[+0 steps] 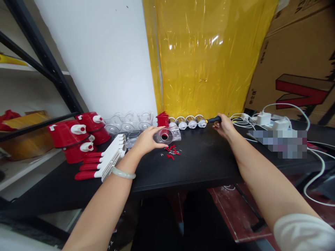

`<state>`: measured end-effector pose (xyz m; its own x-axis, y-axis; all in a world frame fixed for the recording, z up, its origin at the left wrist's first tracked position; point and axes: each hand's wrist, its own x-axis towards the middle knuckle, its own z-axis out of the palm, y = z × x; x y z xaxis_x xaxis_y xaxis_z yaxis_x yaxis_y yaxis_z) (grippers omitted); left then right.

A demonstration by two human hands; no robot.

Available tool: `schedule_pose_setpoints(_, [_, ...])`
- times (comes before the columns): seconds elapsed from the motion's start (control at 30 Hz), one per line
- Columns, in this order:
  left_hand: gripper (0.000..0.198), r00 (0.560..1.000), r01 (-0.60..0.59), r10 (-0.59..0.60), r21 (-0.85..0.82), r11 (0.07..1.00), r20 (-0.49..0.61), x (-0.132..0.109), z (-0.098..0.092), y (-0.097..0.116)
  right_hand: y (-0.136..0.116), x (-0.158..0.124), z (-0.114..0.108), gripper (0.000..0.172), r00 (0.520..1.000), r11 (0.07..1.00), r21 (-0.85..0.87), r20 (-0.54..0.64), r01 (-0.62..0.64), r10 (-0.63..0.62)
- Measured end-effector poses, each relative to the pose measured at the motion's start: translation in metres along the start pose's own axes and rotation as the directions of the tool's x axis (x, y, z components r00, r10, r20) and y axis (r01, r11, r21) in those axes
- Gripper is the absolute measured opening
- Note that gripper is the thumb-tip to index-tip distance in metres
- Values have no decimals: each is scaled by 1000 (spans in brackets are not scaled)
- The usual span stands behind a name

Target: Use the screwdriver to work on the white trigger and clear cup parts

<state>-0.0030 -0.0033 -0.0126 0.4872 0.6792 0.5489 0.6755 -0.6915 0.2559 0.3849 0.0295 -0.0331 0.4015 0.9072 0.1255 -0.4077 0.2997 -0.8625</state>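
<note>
My left hand (148, 141) is wrapped round a clear plastic part (171, 135) with a dark round opening facing up. In my right hand (223, 126) is a screwdriver (214, 119) with a dark handle; its long thin shaft points left towards the clear part. Whether the tip touches the part is too small to tell. Just in front of the clear part, small red pieces (170, 157) and screws lie scattered on the black table (199, 167). Behind the shaft stand several round metallic parts (191, 122) in a row, beside a red part (162, 119).
Red housings (68, 134) are stacked at the left, near white pieces with red handles (89, 166). Clear cups (128, 122) line the back. White chargers and cables (263, 118) lie at the right, by a cardboard box (293, 62). A black shelf frame (49, 66) rises at the left.
</note>
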Motion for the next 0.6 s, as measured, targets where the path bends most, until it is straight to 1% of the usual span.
schedule_pose_setpoints(0.1, [83, 1000, 7, -7, -13, 1000, 3, 0, 0, 0, -4, -2, -1, 24, 998, 997, 73, 49, -39, 35])
schedule_pose_setpoints(0.17, [83, 1000, 9, -9, -6, 1000, 1, 0, 0, 0, -5, -2, -3, 30, 998, 996, 78, 54, -32, 28])
schedule_pose_setpoints(0.27, [83, 1000, 5, -5, -2, 1000, -5, 0, 1, -1, -2, -1, -3, 44, 1000, 1000, 14, 4, -13, 13])
schedule_pose_setpoints(0.33, [83, 1000, 1, -1, -7, 1000, -3, 0, 1, -1, 0, 0, -2, 46, 1000, 1000, -24, -10, -17, 17])
schedule_pose_setpoints(0.4, [84, 1000, -1, 1, -2, 1000, -2, 0, 1, -1, 1, 0, 0, 39, 1000, 1000, -10, 3, -25, 25])
schedule_pose_setpoints(0.5, [84, 1000, -9, 9, 18, 1000, -3, 0, 1, -1, -3, -2, 3, 25, 998, 996, 78, 31, -52, 50])
schedule_pose_setpoints(0.57, [84, 1000, -16, 16, 19, 1000, -1, 0, 1, -1, -5, -3, 3, 22, 996, 991, 117, 51, -72, 66])
schedule_pose_setpoints(0.6, [84, 1000, -16, 16, 16, 1000, 2, 0, 1, -1, -6, -3, 2, 24, 996, 990, 119, 55, -74, 68])
